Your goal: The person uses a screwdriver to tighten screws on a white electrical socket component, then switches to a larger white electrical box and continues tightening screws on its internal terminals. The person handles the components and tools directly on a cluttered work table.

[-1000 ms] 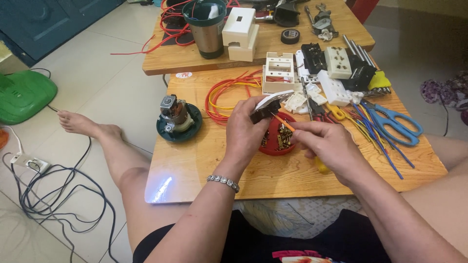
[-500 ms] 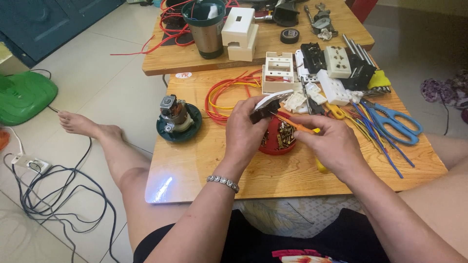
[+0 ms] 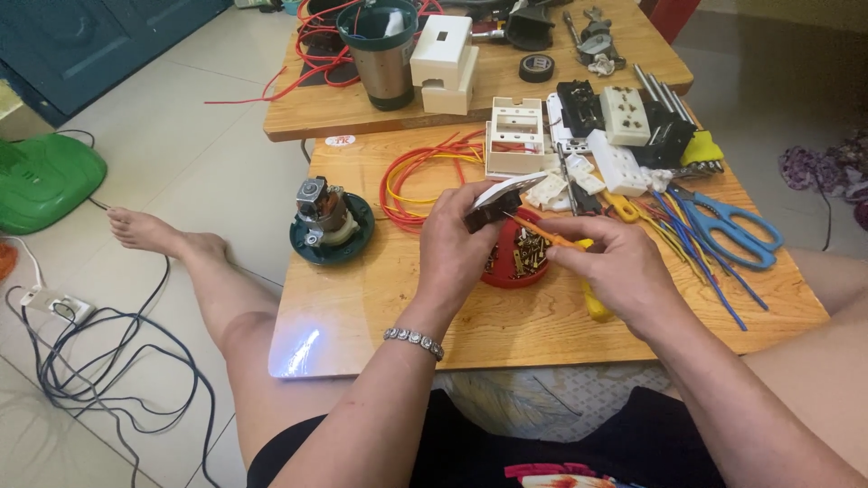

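My left hand (image 3: pixel 457 248) grips a small white and black electrical switch part (image 3: pixel 498 201) above a red bowl (image 3: pixel 515 269) holding several brass screws. My right hand (image 3: pixel 615 267) holds a thin orange-handled screwdriver (image 3: pixel 542 235), its tip touching the switch part. A bracelet sits on my left wrist. Both hands hover over the near wooden table (image 3: pixel 362 316).
A small motor on a teal base (image 3: pixel 327 226) stands at the left. Coiled red and orange wires (image 3: pixel 420 172), white sockets (image 3: pixel 626 116), blue scissors (image 3: pixel 732 230), blue wires and a yellow tool lie about. A second table behind carries a steel cup (image 3: pixel 384 54). Cables trail across the floor at left.
My right hand has shifted slightly and brought the screwdriver tip to the switch part. My left hand stays in place, still holding that part.
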